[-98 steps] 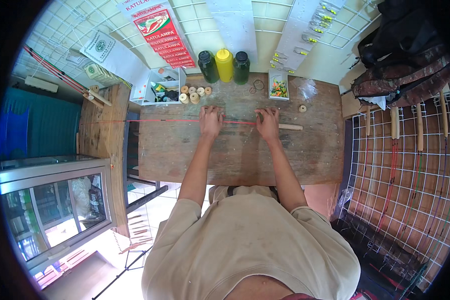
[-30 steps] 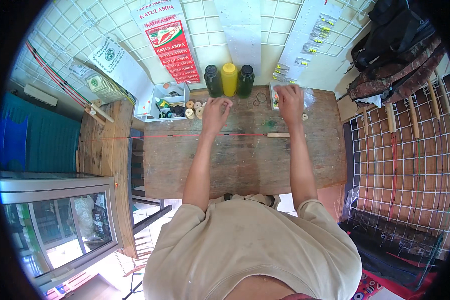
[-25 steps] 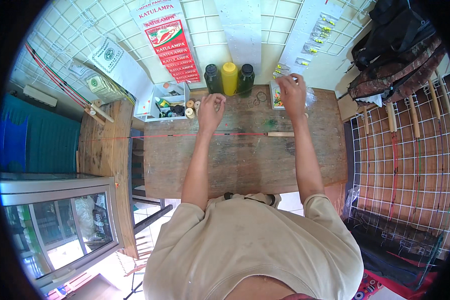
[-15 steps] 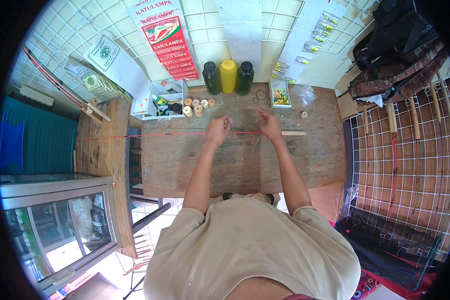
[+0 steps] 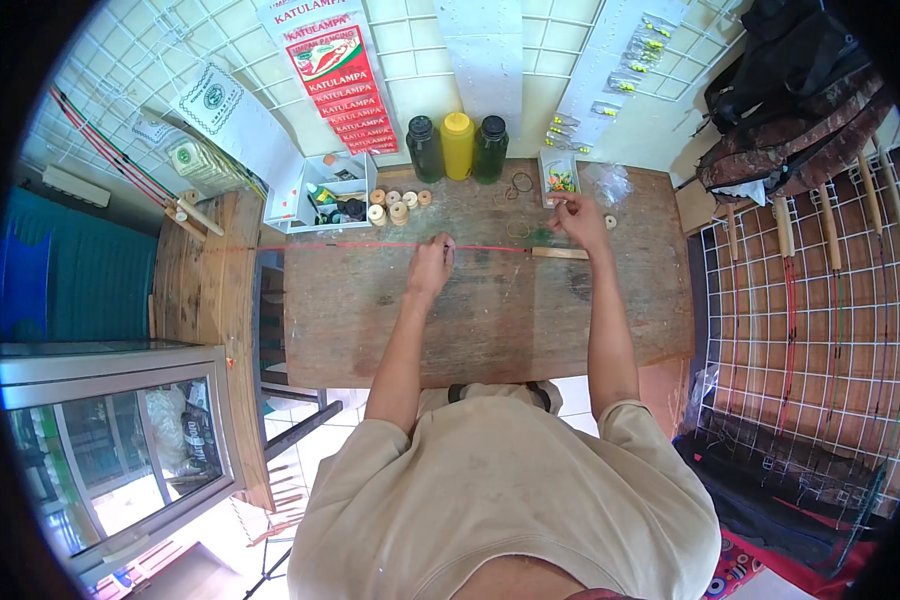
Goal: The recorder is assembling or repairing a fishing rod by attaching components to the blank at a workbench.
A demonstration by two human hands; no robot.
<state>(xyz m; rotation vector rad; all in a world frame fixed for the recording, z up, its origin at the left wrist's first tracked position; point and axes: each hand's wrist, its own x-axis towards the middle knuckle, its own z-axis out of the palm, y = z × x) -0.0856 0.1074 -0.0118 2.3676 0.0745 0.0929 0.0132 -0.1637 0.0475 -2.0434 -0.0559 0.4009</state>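
Note:
A thin red fishing rod (image 5: pixel 490 248) with a pale wooden handle (image 5: pixel 560 253) lies across the table from left to right. My left hand (image 5: pixel 433 265) is closed around its red shaft, left of the handle. Beyond the handle, my right hand (image 5: pixel 580 222) is raised with its fingers bent together, just in front of a small white box (image 5: pixel 548 172) of colourful little pieces. What its fingertips hold, if anything, is too small to make out. A faint green blur shows on the wood below them. Thin rings (image 5: pixel 521 182) lie to the left of the box.
Several wooden spools (image 5: pixel 398 212) stand by a white divided tray (image 5: pixel 342 185). Three bottles, the middle one yellow (image 5: pixel 457 148), line the back wall. A lone spool (image 5: pixel 610 221) sits right of my hand. Rods with wooden handles (image 5: pixel 831 232) hang on the right rack.
My right hand has moved right and away from me, off the rod toward the white box. The rod has shifted left and slightly farther away, with my left hand still on it.

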